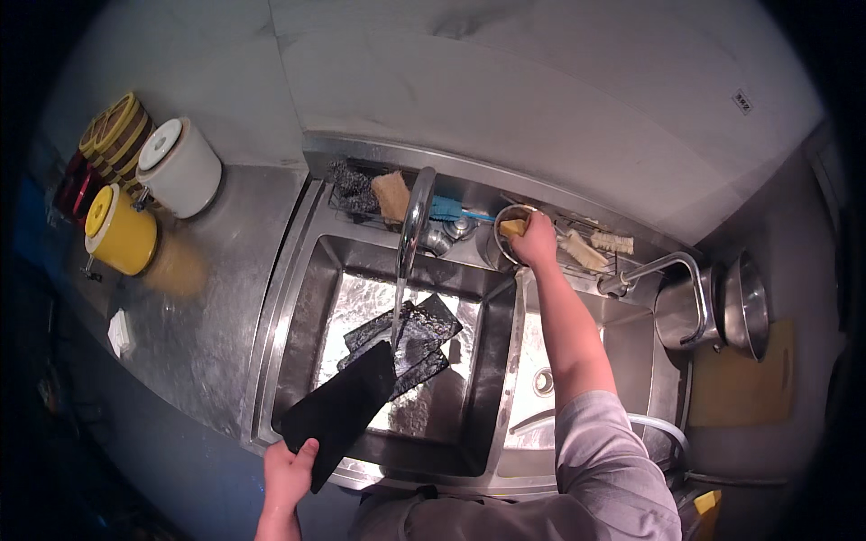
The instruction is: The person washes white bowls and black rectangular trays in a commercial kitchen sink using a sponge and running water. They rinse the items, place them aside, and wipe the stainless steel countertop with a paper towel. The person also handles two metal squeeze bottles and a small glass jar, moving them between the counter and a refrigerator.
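My left hand (289, 468) grips the lower end of a flat black rectangular plate (342, 409), tilted over the front left of the left sink basin (490, 379). Several more dark plates (433, 324) lie overlapped on the basin floor. Water runs down on them from a curved chrome faucet (414, 223). My right hand (538, 242) is stretched out to the ledge behind the sinks, its fingers closed around a yellow sponge (512, 228). The sponge is at the mouth of a round metal container (499, 251), whose contents I cannot make out.
A wire rack behind the basins holds a steel scourer (353, 189), a tan scrub pad (390, 195) and a blue brush (446, 208). A second faucet (697, 291) and metal bowls (746, 308) stand right. White (183, 169) and yellow (125, 233) lidded dispensers stand on the left counter.
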Available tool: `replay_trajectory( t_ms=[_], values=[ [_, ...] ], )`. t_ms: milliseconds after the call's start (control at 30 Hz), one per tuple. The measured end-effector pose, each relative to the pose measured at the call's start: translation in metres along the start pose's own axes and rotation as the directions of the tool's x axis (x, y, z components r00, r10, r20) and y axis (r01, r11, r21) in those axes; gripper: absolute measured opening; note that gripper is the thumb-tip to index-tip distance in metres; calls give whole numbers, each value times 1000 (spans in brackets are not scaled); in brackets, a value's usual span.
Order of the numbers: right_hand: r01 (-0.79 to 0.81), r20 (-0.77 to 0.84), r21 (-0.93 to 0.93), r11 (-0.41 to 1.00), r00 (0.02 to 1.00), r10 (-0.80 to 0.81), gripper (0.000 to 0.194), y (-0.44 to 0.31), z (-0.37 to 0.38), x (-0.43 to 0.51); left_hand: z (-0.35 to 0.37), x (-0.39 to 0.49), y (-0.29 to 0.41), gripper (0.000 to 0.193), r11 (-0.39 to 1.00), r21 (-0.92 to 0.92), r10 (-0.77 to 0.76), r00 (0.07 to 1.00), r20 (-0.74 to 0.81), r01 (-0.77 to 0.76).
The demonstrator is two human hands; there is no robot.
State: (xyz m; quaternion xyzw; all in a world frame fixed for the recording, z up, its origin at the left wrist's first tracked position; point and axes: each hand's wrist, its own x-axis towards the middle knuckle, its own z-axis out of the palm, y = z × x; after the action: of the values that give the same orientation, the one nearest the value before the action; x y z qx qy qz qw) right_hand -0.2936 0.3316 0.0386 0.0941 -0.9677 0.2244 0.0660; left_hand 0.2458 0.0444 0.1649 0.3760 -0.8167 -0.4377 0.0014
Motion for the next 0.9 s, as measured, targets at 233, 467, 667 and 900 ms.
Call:
replay_trajectory(
  t_ms=[233, 467, 667, 900],
  values=[
    [-385, 492, 782, -491, 864, 106, 25, 2, -70, -22, -4, 27, 22, 27, 999, 54, -5, 990, 141, -3],
    [-116, 176, 953, -280, 963, 202, 36, -35, -127, -21, -1, 30, 47, 27, 988, 105, 86, 972, 217, -110],
    [-55, -64, 952, 303, 927, 370, 26, -51, -138, 22, 4, 0, 70, 31, 971, 130, 167, 959, 227, -200],
    [-71, -99, 915, 396, 915, 391, 25, -43, -103, 51, 10, -26, 52, 35, 998, -58, 46, 992, 121, -39]
  ],
)
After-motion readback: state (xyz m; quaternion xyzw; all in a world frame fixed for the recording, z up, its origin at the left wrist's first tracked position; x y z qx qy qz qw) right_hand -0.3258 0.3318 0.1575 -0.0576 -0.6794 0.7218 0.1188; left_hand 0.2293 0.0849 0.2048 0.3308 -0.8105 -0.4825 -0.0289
